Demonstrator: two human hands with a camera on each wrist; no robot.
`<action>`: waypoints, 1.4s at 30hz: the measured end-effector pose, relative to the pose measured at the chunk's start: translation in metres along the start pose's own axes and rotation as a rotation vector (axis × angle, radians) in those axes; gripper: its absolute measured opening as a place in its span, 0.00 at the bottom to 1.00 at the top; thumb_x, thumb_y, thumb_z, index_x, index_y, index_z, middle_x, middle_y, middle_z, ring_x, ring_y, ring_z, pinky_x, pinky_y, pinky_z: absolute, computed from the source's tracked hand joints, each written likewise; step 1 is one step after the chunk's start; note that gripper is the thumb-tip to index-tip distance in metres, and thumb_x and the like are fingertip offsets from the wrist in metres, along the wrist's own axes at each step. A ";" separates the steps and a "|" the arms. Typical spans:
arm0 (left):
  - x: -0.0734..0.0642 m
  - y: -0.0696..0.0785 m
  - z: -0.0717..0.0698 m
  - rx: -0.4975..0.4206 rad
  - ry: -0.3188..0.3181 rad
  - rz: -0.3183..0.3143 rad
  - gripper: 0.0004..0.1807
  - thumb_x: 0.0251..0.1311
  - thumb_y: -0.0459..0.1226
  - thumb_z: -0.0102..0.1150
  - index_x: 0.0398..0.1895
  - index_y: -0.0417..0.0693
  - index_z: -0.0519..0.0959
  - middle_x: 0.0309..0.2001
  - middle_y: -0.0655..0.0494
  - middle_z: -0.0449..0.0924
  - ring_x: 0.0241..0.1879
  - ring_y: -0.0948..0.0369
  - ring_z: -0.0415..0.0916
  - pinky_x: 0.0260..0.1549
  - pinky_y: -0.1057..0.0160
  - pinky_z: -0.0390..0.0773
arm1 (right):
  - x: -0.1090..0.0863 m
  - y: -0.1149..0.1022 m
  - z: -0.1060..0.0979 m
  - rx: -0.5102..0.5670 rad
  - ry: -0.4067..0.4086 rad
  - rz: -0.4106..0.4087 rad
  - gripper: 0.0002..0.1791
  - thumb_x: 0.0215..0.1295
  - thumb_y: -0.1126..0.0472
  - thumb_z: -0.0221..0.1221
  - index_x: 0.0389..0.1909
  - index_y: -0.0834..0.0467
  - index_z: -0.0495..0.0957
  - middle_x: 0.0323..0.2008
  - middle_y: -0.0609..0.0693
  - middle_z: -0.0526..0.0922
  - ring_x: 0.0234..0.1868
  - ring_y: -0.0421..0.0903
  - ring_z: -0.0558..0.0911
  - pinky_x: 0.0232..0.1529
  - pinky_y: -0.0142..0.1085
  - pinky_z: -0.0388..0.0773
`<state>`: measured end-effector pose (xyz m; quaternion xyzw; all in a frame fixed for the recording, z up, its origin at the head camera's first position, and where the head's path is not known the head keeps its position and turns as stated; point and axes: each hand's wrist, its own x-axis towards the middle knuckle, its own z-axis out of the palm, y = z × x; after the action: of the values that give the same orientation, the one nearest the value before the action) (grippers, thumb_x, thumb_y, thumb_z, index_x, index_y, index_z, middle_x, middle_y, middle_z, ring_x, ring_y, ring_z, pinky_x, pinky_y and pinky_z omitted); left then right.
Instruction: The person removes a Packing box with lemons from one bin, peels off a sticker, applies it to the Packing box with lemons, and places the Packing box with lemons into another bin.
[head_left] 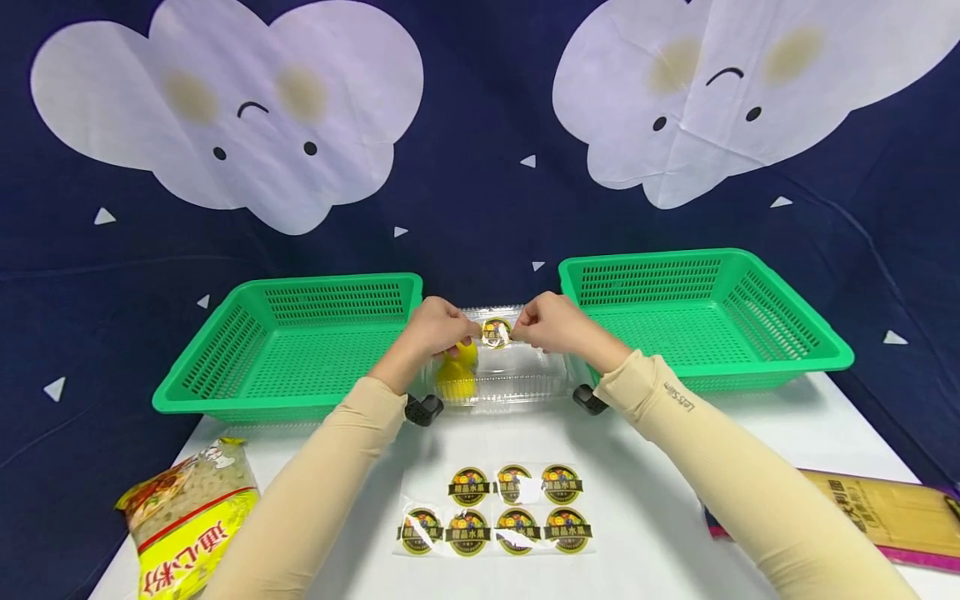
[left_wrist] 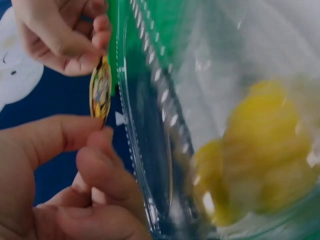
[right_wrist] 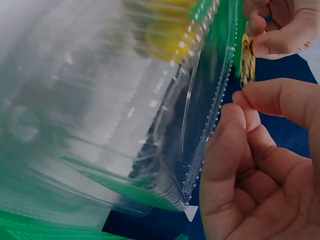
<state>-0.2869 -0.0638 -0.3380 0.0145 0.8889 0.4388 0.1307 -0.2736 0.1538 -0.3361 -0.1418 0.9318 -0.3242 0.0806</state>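
A round black-and-gold fruit sticker is stretched between both hands above a clear plastic clamshell box. My left hand pinches its left edge between thumb and forefinger, and my right hand pinches the opposite edge. In the left wrist view the sticker appears nearly edge-on, close beside the box's ridged rim. Inside the box, at its left end, lie yellow fruits, seen through the plastic. The right wrist view shows the sticker held at both ends by fingertips.
Green baskets stand left and right of the box. A sheet with several matching stickers lies on the white table in front. A pasta bag is at front left, a yellow noodle pack at front right.
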 end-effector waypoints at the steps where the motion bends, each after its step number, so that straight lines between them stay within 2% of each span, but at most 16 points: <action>1: 0.002 0.000 -0.001 0.003 -0.017 -0.009 0.18 0.66 0.36 0.69 0.16 0.48 0.81 0.41 0.42 0.91 0.20 0.59 0.76 0.18 0.64 0.64 | 0.001 0.000 -0.001 -0.006 -0.013 0.006 0.11 0.71 0.58 0.63 0.30 0.56 0.87 0.24 0.48 0.84 0.23 0.42 0.82 0.28 0.31 0.80; 3: 0.006 0.001 -0.003 0.008 -0.047 -0.025 0.18 0.65 0.37 0.71 0.16 0.48 0.82 0.39 0.42 0.91 0.20 0.59 0.75 0.18 0.64 0.63 | 0.004 0.000 -0.001 -0.022 -0.034 0.015 0.12 0.72 0.58 0.62 0.27 0.55 0.85 0.25 0.49 0.84 0.25 0.43 0.82 0.29 0.32 0.81; 8: 0.012 0.001 -0.006 0.030 -0.094 -0.049 0.14 0.62 0.37 0.72 0.18 0.47 0.84 0.30 0.49 0.87 0.20 0.59 0.72 0.16 0.66 0.62 | 0.008 0.000 -0.002 -0.050 -0.072 0.024 0.14 0.71 0.58 0.62 0.23 0.53 0.81 0.22 0.45 0.81 0.25 0.42 0.81 0.30 0.31 0.80; 16: 0.015 -0.001 -0.004 0.080 -0.104 -0.047 0.08 0.60 0.37 0.72 0.27 0.42 0.89 0.27 0.51 0.87 0.20 0.60 0.73 0.17 0.67 0.65 | 0.012 0.001 -0.001 -0.079 -0.086 0.034 0.11 0.71 0.57 0.65 0.28 0.55 0.84 0.26 0.47 0.84 0.26 0.42 0.82 0.29 0.30 0.80; 21: 0.015 -0.001 -0.002 0.127 -0.102 -0.044 0.09 0.61 0.36 0.71 0.33 0.36 0.90 0.25 0.53 0.85 0.20 0.61 0.75 0.19 0.66 0.68 | 0.015 0.001 0.001 -0.100 -0.105 0.056 0.09 0.71 0.56 0.66 0.31 0.56 0.86 0.27 0.48 0.85 0.25 0.42 0.81 0.29 0.30 0.81; 25: 0.015 -0.001 -0.001 0.158 -0.098 -0.048 0.10 0.63 0.37 0.70 0.33 0.35 0.90 0.22 0.55 0.82 0.19 0.61 0.74 0.19 0.65 0.69 | 0.016 0.002 0.003 -0.121 -0.100 0.056 0.11 0.72 0.57 0.66 0.28 0.54 0.85 0.25 0.45 0.83 0.24 0.41 0.78 0.29 0.31 0.78; 29: 0.016 -0.002 0.001 0.190 -0.088 -0.053 0.11 0.63 0.37 0.71 0.34 0.35 0.89 0.20 0.56 0.81 0.19 0.61 0.73 0.21 0.64 0.71 | 0.016 0.001 0.007 -0.163 -0.087 0.027 0.19 0.71 0.59 0.66 0.18 0.51 0.76 0.18 0.42 0.73 0.21 0.39 0.69 0.30 0.32 0.71; 32: 0.017 -0.002 0.001 0.209 -0.078 -0.056 0.10 0.63 0.37 0.71 0.33 0.36 0.89 0.20 0.56 0.80 0.19 0.61 0.72 0.22 0.63 0.72 | 0.016 0.000 0.009 -0.186 -0.075 0.008 0.23 0.70 0.61 0.65 0.14 0.49 0.70 0.15 0.42 0.65 0.20 0.40 0.63 0.30 0.33 0.66; 40: 0.018 -0.001 0.004 0.268 -0.072 -0.049 0.10 0.62 0.38 0.71 0.27 0.39 0.89 0.18 0.57 0.78 0.18 0.61 0.70 0.20 0.63 0.73 | 0.016 0.000 0.012 -0.196 -0.038 0.024 0.21 0.66 0.62 0.66 0.14 0.50 0.73 0.16 0.42 0.68 0.22 0.41 0.66 0.30 0.33 0.67; 42: 0.018 -0.001 0.005 0.272 -0.069 -0.054 0.11 0.63 0.38 0.72 0.25 0.41 0.88 0.18 0.57 0.79 0.18 0.61 0.70 0.20 0.63 0.73 | 0.016 0.000 0.013 -0.194 -0.034 0.025 0.23 0.66 0.62 0.66 0.12 0.50 0.71 0.15 0.42 0.65 0.21 0.41 0.64 0.28 0.33 0.65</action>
<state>-0.3032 -0.0582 -0.3451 0.0231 0.9352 0.3100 0.1696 -0.2862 0.1415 -0.3471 -0.1427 0.9590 -0.2289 0.0865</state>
